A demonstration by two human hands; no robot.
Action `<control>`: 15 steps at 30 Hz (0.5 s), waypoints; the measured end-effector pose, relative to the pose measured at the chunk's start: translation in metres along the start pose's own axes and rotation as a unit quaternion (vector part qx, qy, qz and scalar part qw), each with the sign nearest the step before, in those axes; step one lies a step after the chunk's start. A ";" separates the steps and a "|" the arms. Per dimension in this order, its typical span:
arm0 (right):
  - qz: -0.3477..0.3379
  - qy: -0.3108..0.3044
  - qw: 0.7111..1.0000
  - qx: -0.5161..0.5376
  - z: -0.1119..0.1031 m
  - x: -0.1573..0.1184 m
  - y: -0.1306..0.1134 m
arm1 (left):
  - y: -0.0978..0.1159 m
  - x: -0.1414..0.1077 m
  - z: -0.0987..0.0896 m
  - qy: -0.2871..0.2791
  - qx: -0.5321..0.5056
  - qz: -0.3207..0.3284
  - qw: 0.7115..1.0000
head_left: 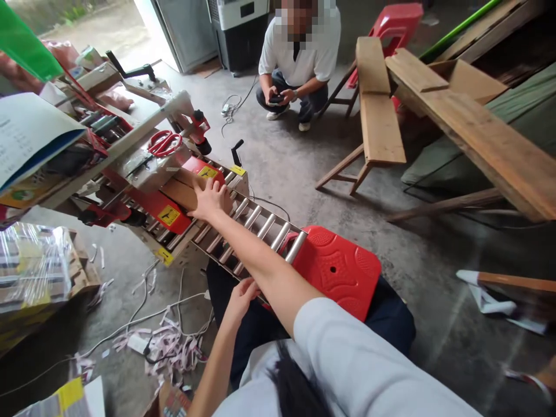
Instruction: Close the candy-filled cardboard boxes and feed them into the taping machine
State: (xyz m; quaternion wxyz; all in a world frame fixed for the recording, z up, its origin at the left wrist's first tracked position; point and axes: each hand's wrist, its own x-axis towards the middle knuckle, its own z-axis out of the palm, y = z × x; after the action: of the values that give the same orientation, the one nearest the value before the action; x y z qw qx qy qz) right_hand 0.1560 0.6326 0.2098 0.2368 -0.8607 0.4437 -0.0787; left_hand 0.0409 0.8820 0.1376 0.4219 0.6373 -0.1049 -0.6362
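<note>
My right hand point(211, 200) reaches forward with its fingers spread over the near end of a brown cardboard box point(179, 192). That box lies between the red side guides of a carton sealing machine point(147, 168), its far part hidden under the machine's head. Closer to me, my left hand point(242, 294) has its fingers curled at the side rail of the roller conveyor point(217, 260), partly behind my right forearm. Red-handled scissors point(165, 143) rest on top of the machine.
A red plastic stool point(336, 269) stands by the conveyor's near end. Cables and paper strips point(174, 347) litter the floor at left, near a wrapped stack point(39, 272). Another person point(299, 58) squats ahead, holding a dark object. Wooden benches point(382, 121) stand at right.
</note>
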 end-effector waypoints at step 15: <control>0.266 0.093 0.938 0.203 -0.078 -0.429 0.202 | 0.031 0.031 0.062 -0.143 0.168 0.041 0.975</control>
State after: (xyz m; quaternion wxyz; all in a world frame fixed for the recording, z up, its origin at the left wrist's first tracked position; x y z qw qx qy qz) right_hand -0.2723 0.8502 0.2140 0.3767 -0.6339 0.6507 -0.1812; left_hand 0.0030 0.8173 0.1464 0.3153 0.5967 -0.2953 -0.6763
